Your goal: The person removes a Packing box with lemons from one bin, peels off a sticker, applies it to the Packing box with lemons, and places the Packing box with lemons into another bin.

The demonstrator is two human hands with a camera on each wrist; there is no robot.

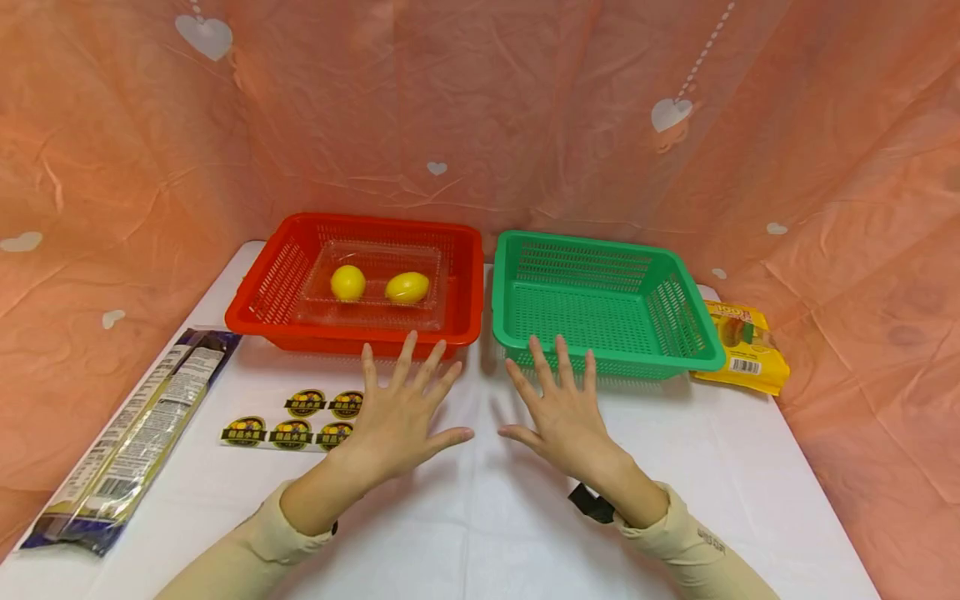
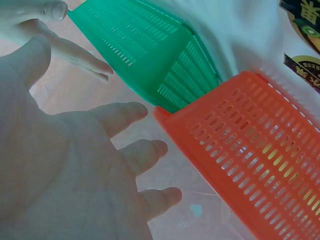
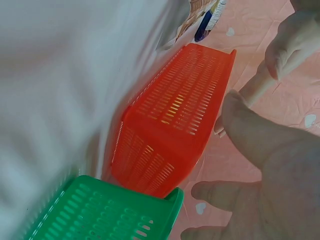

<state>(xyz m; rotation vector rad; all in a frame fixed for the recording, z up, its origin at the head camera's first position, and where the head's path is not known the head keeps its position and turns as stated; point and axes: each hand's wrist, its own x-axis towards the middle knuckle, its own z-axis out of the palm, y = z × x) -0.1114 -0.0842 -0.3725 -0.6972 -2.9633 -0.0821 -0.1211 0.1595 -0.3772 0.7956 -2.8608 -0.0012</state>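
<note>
My left hand (image 1: 393,425) is held palm down with its fingers spread, in front of the red basket (image 1: 352,343). Its fingertips overlap the basket's near wall in the head view. Likewise spread and holding nothing, my right hand (image 1: 566,421) is before the green basket (image 1: 600,358). Inside the red basket sits a clear plastic box (image 1: 375,317) with two yellow lemons, a left lemon (image 1: 348,283) and a right lemon (image 1: 407,288). Only the bare slotted floor and walls show inside the green basket. In the left wrist view, the left palm (image 2: 75,165) faces the camera.
A sheet of round fruit stickers (image 1: 291,434) lies left of the left hand, partly hidden by it. Along the table's left edge is a long flat package (image 1: 150,433). A yellow bag (image 1: 746,346) lies against the green basket's right side. Pink curtain (image 1: 480,108) surrounds the white table (image 1: 480,533).
</note>
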